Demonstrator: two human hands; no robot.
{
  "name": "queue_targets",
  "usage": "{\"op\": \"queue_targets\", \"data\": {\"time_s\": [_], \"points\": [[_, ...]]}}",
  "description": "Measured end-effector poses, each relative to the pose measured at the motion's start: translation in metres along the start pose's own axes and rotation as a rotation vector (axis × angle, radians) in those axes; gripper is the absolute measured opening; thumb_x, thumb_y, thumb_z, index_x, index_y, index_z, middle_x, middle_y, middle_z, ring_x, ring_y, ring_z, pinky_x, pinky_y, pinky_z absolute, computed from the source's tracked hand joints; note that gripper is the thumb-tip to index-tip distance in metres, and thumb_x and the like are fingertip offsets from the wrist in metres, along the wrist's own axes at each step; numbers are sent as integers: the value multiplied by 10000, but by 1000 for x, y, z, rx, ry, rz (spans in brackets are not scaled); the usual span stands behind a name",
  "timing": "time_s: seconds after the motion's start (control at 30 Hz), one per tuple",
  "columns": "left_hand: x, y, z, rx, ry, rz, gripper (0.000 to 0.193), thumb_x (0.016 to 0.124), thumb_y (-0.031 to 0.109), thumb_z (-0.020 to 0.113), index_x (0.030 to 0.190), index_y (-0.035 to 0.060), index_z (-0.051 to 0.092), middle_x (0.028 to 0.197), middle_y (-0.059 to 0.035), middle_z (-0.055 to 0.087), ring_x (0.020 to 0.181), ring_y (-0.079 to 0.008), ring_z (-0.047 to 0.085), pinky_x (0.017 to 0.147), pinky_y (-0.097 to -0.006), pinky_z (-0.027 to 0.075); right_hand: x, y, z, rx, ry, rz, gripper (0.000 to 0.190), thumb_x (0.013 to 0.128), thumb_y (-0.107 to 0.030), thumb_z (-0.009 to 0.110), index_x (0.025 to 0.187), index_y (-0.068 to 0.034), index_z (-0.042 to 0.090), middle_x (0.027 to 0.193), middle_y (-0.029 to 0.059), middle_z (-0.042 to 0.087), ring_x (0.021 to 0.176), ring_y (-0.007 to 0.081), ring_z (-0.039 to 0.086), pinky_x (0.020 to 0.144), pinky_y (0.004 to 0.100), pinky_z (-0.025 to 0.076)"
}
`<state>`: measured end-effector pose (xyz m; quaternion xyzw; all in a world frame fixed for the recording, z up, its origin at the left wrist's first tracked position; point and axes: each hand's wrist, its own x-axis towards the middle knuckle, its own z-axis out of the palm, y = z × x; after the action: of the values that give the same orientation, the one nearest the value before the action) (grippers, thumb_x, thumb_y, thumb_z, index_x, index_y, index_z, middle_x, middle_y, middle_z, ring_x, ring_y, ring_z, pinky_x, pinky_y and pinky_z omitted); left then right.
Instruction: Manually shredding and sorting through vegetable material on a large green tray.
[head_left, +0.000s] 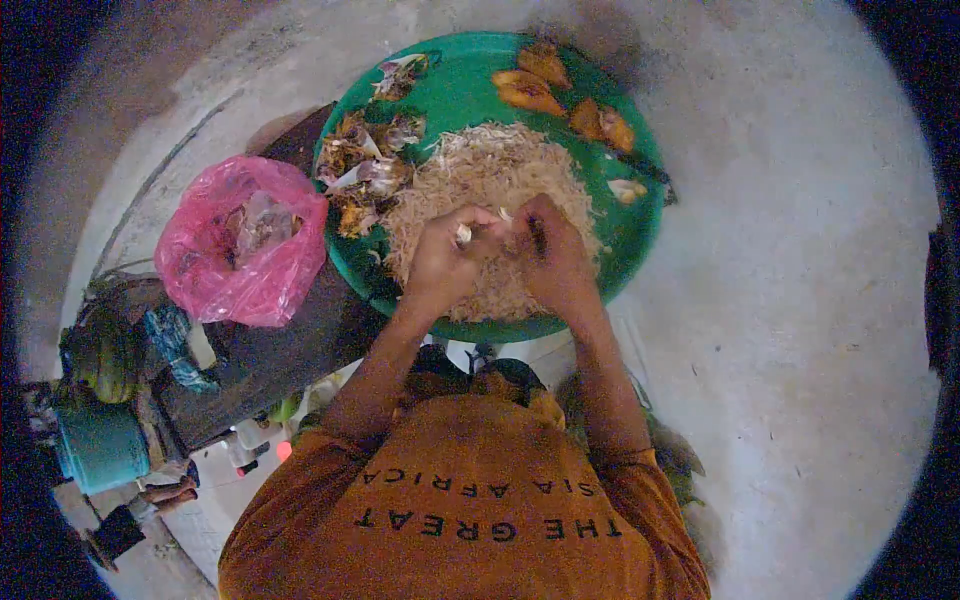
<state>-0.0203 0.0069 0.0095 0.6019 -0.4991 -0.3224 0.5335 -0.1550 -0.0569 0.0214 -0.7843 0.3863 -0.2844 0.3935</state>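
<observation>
Both my hands are over a heap of thin pale slivers (510, 165) on a round green tray (457, 82). In my left hand (442, 259) is a small white piece (464, 234) that looks like a garlic clove. Another whitish bit (505, 214) shows at the fingertips, between the two hands. My right hand (559, 255) is curled close beside it, with blurred fingers; whether it grips anything is unclear. Garlic bulbs and loose skins (375, 169) lie along the tray's left side. Some pale cloves (627, 190) rest near its right rim.
Orange-brown pieces (529, 91) sit at the tray's upper right, near a dark knife-like strip (641, 166). Left of the tray, an open pink plastic bag (289, 281) holds scraps on a dark board (247, 386). A turquoise container (105, 450) stands at lower left.
</observation>
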Motion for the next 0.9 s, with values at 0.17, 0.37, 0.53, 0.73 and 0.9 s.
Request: {"op": "queue_targets", "data": {"time_s": [0.17,0.37,0.53,0.73,0.9], "points": [[-3,-4,-14,-26,113,19,112,821,116,614,855,11,600,786,-53,640,741,-110,571,701,-253,446,7,21,-15,-194,271,-95,96,831,-77,506,905,-19,490,782,195,576,732,396,566,643,435,449],[26,4,-5,337,152,99,215,809,226,643,851,24,584,734,-78,616,683,-190,597,630,-305,456,36,16,-18,-319,412,-213,156,822,-67,488,952,6,533,846,215,591,788,387,577,711,404,460],[19,-5,-10,707,49,-42,312,854,327,559,931,26,585,786,-168,621,698,-301,604,643,-335,465,20,44,-9,-461,323,-234,274,828,-76,464,1082,10,521,998,261,574,904,407,559,835,420,443],[-6,-17,-3,-70,-66,-73,198,895,202,511,954,27,584,891,-75,624,721,-165,576,655,-288,454,-4,22,-11,357,160,97,275,896,-58,403,1159,11,448,943,145,641,924,208,582,832,324,438],[-5,-11,15,-100,-87,36,118,855,100,559,926,15,598,892,-42,625,802,-115,564,718,-254,448,-4,25,0,211,211,-217,265,929,-104,392,1171,-10,443,1053,134,617,957,193,575,843,295,434]]}}
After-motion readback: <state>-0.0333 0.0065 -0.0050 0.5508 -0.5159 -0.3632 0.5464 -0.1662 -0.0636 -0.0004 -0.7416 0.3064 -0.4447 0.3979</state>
